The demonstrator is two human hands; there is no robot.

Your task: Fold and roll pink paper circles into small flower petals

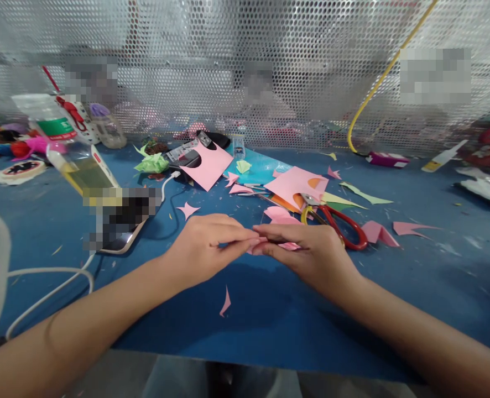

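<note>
Left hand and right hand meet at frame centre, palms inward, forearms angled up from the lower corners, both grips pinched closed on small pink paper above worktop.
</note>
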